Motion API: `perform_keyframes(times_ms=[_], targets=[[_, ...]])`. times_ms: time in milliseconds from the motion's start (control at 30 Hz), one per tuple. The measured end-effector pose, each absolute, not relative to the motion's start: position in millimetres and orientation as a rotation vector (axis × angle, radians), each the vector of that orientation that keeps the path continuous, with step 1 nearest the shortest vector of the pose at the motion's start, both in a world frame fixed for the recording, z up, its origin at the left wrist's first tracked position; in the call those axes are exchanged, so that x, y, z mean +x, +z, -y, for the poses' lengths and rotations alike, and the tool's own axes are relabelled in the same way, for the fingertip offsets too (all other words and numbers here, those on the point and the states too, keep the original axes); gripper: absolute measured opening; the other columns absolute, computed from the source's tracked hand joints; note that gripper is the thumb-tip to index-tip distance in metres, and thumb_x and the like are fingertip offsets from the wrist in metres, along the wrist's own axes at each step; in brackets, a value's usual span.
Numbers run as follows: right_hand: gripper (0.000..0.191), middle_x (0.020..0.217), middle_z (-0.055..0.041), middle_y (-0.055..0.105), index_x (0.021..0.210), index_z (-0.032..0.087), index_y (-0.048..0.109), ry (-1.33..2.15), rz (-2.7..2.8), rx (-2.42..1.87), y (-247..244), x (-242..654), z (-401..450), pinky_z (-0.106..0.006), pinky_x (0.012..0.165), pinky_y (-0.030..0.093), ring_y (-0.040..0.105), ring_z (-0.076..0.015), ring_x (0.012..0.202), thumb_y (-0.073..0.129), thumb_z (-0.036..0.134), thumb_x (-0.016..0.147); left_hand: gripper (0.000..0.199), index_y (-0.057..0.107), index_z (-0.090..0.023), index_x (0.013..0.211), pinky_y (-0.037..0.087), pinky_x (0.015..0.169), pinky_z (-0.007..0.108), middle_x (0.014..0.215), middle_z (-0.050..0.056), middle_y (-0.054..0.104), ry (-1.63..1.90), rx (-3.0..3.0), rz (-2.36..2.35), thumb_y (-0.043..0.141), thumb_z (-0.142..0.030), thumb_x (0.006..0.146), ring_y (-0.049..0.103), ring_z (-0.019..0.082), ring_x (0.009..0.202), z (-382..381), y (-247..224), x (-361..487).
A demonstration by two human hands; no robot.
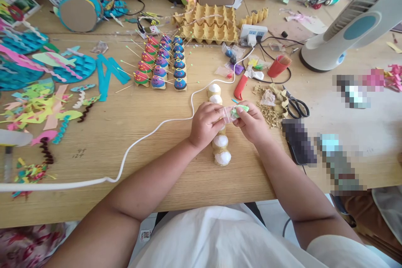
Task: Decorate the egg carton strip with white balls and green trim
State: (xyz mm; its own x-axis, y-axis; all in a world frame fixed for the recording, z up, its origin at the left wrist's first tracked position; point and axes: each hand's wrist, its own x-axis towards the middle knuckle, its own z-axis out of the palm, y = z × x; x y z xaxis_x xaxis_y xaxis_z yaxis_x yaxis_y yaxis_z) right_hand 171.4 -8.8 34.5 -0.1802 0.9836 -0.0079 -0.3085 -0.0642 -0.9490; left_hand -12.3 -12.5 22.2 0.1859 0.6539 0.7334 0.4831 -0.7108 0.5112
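Note:
Both my hands meet over a strip of egg carton (221, 150) whose cups are topped with white modelling clay. My left hand (205, 123) pinches one end of a small clear plastic bag (226, 114). Light green clay (240, 110) shows at the bag's other end, gripped between the thumb and fingers of my right hand (250, 120). The middle of the carton strip is hidden under my hands. Beyond them stand several rows of decorated egg-carton cups (161, 63) in red, purple and blue clay, with thin sticks poking out.
A white cable (150, 129) runs across the table to a power strip (253, 32). On the right are black-handled scissors (297, 104), a red-handled cutter (241, 87), carton scraps (276, 96) and a white fan (342, 29). Coloured paper cutouts (53, 111) cover the left side.

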Motion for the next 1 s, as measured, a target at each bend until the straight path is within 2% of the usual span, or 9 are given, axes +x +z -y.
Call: perform_keyframes(times_ms=[133, 233, 567, 733, 867, 1000], targets=[[0.038, 0.071, 0.0061, 0.067, 0.089, 0.023, 0.065, 1.583, 1.027, -0.861, 38.0, 171.5, 9.8, -0.018, 0.057, 0.045, 0.057, -0.0062, 0.06, 0.093, 0.044, 0.075, 0.022, 0.08, -0.02, 0.106, 0.055, 0.09, 0.036, 0.099, 0.007, 0.079, 1.571, 2.274, -1.1, 0.068, -0.038, 0.1, 0.068, 0.019, 0.096, 12.7, 21.6, -12.0], [0.042, 0.072, 0.0072, 0.065, 0.092, 0.024, 0.061, 1.584, 1.033, -0.852, 41.0, 172.2, 11.0, -0.019, 0.056, 0.045, 0.057, -0.0067, 0.059, 0.094, 0.043, 0.074, 0.022, 0.08, -0.02, 0.106, 0.055, 0.09, 0.037, 0.1, 0.007, 0.079, 1.578, 2.268, -1.075, 0.07, -0.038, 0.1, 0.068, 0.02, 0.097, 12.9, 20.6, -12.1], [0.045, 0.07, 0.0067, 0.062, 0.094, 0.026, 0.062, 1.481, 1.142, -0.88, 41.2, 174.9, 10.4, -0.021, 0.052, 0.045, 0.054, -0.0075, 0.056, 0.086, 0.06, 0.079, 0.025, 0.079, -0.023, 0.118, 0.055, 0.092, 0.036, 0.103, 0.005, 0.079, 1.631, 2.208, -1.046, 0.072, -0.035, 0.098, 0.069, 0.019, 0.098, 12.8, 20.4, -11.5], [0.047, 0.084, 0.0049, 0.07, 0.098, 0.025, 0.069, 1.533, 1.089, -0.824, 41.0, 173.4, 8.4, -0.02, 0.059, 0.05, 0.06, -0.0068, 0.066, 0.098, 0.046, 0.068, 0.025, 0.079, -0.024, 0.119, 0.055, 0.094, 0.037, 0.107, 0.005, 0.079, 1.588, 2.213, -1.099, 0.07, -0.036, 0.099, 0.069, 0.019, 0.1, 12.6, 20.2, -12.7], [0.046, 0.069, 0.0063, 0.067, 0.086, 0.023, 0.067, 1.486, 1.087, -0.878, 41.4, 170.8, 9.0, -0.02, 0.053, 0.047, 0.055, -0.0064, 0.056, 0.098, 0.05, 0.065, 0.026, 0.079, -0.024, 0.119, 0.055, 0.094, 0.036, 0.107, 0.006, 0.08, 1.597, 2.172, -1.066, 0.07, -0.037, 0.099, 0.069, 0.019, 0.1, 14.6, 22.8, -12.1], [0.054, 0.054, 0.0065, 0.06, 0.07, 0.022, 0.056, 1.404, 1.121, -0.968, 38.9, 168.7, 12.0, -0.021, 0.043, 0.037, 0.047, -0.0065, 0.044, 0.091, 0.064, 0.069, 0.028, 0.08, -0.024, 0.115, 0.055, 0.095, 0.037, 0.105, 0.006, 0.079, 1.558, 2.171, -1.076, 0.068, -0.044, 0.1, 0.069, 0.02, 0.1, 17.1, 25.0, -10.8]])
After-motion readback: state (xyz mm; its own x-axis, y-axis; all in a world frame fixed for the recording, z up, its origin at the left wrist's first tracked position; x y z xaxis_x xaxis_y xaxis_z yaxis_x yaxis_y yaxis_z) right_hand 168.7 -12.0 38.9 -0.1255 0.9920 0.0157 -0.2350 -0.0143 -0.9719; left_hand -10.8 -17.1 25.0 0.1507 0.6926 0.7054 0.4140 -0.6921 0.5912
